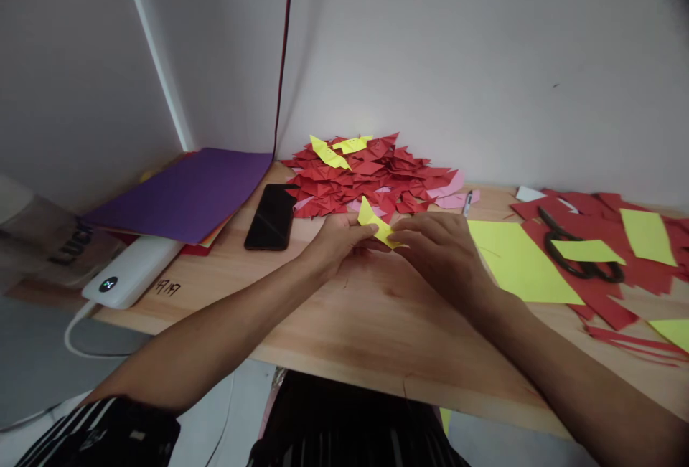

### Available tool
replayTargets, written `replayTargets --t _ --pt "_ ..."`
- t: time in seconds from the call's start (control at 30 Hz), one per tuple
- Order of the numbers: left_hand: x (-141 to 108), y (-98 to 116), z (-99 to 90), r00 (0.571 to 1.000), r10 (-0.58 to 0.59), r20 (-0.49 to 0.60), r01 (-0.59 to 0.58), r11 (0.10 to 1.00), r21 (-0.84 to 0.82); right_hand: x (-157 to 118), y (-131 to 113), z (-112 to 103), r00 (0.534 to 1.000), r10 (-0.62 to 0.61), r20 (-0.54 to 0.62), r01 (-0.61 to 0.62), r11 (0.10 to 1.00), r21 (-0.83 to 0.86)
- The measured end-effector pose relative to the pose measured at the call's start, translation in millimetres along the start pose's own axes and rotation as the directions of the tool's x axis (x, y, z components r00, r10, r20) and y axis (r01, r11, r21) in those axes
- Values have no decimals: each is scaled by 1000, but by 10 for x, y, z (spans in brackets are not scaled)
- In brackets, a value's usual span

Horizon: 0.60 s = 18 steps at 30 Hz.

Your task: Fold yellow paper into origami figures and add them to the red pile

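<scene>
Over the middle of the wooden table, a small folded yellow paper (378,227) with a pointed corner is held between my two hands. My left hand (340,239) grips it from the left, thumb on top of it. On the other side my right hand (436,241) has its fingertips and thumb closed at the paper's right end. Just behind lies a heap of folded red papers (371,173), with some pink ones among them. Two folded yellow papers (329,154) rest on top of the heap.
Left of the heap lies a black phone (270,217). Purple sheets (188,191) lie over a white power bank (132,273) at the left. To the right are a yellow sheet (519,262), black-handled scissors (573,259), red paper scraps (613,309) and a pen (468,203).
</scene>
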State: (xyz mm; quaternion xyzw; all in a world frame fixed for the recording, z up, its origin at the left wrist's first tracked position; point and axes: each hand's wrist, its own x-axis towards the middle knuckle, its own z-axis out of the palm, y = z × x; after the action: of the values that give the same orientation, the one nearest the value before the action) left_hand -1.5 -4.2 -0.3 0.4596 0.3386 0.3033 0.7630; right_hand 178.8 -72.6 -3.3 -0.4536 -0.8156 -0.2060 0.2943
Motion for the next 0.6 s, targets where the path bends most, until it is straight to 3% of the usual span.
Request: replayTargets --t 0.23,0.6 --pt "28 -71 -13 998 17 66 -15 999 -30 23 -25 -35 998 3 -62 -6 999 -42" --pt "-13 -102 52 990 134 36 -135 990 42 -28 18 29 972 230 53 -236 957 170"
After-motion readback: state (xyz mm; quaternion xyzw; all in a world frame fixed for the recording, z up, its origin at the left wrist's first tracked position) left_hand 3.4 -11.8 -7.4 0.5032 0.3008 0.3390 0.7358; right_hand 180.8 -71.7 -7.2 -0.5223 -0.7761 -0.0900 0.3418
